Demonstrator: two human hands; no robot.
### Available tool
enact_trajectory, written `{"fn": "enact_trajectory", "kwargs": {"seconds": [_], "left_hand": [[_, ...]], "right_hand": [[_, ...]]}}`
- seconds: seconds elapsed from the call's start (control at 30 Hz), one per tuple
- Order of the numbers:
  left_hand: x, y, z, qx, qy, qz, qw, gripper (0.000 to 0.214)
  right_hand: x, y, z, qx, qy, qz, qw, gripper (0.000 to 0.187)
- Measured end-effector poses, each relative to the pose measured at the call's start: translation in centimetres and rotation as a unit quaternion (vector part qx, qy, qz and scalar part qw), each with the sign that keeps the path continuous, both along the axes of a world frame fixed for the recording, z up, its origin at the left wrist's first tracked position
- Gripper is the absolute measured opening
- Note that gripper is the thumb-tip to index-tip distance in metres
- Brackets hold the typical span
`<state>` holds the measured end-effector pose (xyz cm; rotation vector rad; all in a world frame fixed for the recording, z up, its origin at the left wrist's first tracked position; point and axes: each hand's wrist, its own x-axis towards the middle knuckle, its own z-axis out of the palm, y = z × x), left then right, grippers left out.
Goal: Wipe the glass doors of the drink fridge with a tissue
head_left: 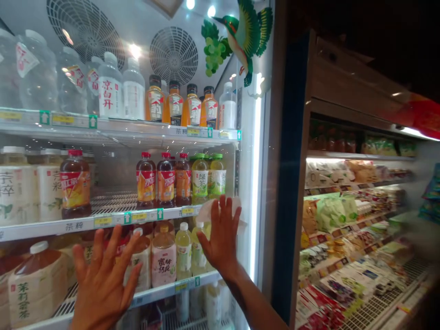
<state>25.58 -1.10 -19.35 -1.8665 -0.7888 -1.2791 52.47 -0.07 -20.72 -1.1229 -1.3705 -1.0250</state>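
Observation:
Both my hands are raised in front of the glass door of a drinks fridge. My left hand is open with its fingers spread, nothing in it, in front of the lower bottle shelf; whether it touches the glass I cannot tell. Under the flat, partly spread fingers of my right hand is a thin white cloth, perhaps paper, held against the glass. That hand is in front of the shelf edge below the green tea bottles. A pink-labelled bottle stands behind the glass between my hands.
Water bottles and orange drinks fill the top shelf; red-capped tea bottles stand on the middle one. A bird sticker is at the door's upper right. Right of the dark frame stands a chiller with packaged goods.

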Motion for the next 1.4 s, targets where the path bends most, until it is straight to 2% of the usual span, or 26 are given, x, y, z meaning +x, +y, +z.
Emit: {"fn": "enact_trajectory", "kwargs": {"seconds": [0.17,0.23,0.33,0.4,0.47,0.53,0.67,0.7,0.77,0.87,0.93,1.0,1.07,1.13,1.2,1.23,1.27,1.33,1.4], "left_hand": [[-6.7,-0.6,1.5,0.007,-0.015,0.044,0.999,0.067],[-9.1,-0.6,2.0,0.013,-0.006,0.062,0.998,0.069],[-12.3,-0.3,2.4,0.014,0.009,0.081,0.997,0.073],[-14.1,-0.2,2.6,0.017,0.014,0.086,0.996,0.073],[-15.7,-0.1,2.8,0.019,0.02,0.09,0.996,0.073],[-17.3,0.0,3.1,0.017,0.018,0.092,0.995,0.074],[-20.8,0.2,3.6,0.009,0.014,0.087,0.996,0.074],[-21.7,0.3,3.7,0.009,0.015,0.083,0.996,0.074],[-23.5,0.5,4.0,0.008,0.014,0.076,0.997,0.073],[-26.0,0.7,4.4,0.004,0.014,0.067,0.998,0.073],[-27.4,0.9,4.6,0.004,0.018,0.064,0.998,0.073],[-28.5,1.1,4.7,0.011,0.024,0.063,0.998,0.072],[-29.5,1.4,4.9,0.018,0.026,0.062,0.998,0.072],[-30.2,1.7,4.9,0.021,0.026,0.063,0.997,0.073],[-30.7,2.0,4.9,0.023,0.028,0.063,0.997,0.074],[-30.9,2.1,4.9,0.026,0.029,0.06,0.997,0.074],[-31.1,2.3,5.0,0.03,0.031,0.055,0.998,0.074],[-31.2,2.5,5.0,0.039,0.032,0.042,0.998,0.073],[-31.2,2.6,5.1,0.035,0.032,0.042,0.998,0.074]], "right_hand": [[-4.1,0.1,-1.2,-0.009,-0.186,0.032,0.982,0.091],[-5.4,0.2,-1.2,-0.003,-0.155,0.025,0.988,0.088],[-7.9,0.4,-1.0,0.001,-0.051,0.016,0.999,0.081],[-10.4,0.6,-1.1,0.002,-0.077,0.032,0.997,0.083],[-13.0,0.6,-0.9,0.009,-0.158,0.056,0.986,0.09],[-15.2,0.5,0.0,0.011,-0.191,0.065,0.979,0.091],[-19.0,0.4,2.7,-0.006,-0.068,0.036,0.997,0.085],[-20.3,0.5,3.0,-0.007,-0.064,0.036,0.997,0.085],[-23.1,0.5,3.1,-0.01,-0.144,0.052,0.988,0.087],[-26.9,0.8,3.7,-0.012,-0.305,0.077,0.949,0.086],[-28.4,1.0,5.2,-0.014,-0.29,0.062,0.955,0.084],[-29.4,1.0,6.7,-0.007,-0.201,0.035,0.979,0.087],[-30.5,0.8,7.2,-0.001,-0.161,0.028,0.987,0.092],[-31.6,0.7,6.7,-0.013,-0.233,0.044,0.971,0.095],[-32.3,0.7,6.4,-0.029,-0.334,0.058,0.94,0.092],[-32.3,0.8,6.7,-0.03,-0.355,0.057,0.933,0.091],[-32.2,0.9,7.2,-0.027,-0.343,0.049,0.938,0.09],[-31.8,1.0,8.7,-0.012,-0.252,0.025,0.967,0.09],[-31.5,1.0,9.5,-0.002,-0.173,0.011,0.985,0.092]]}}
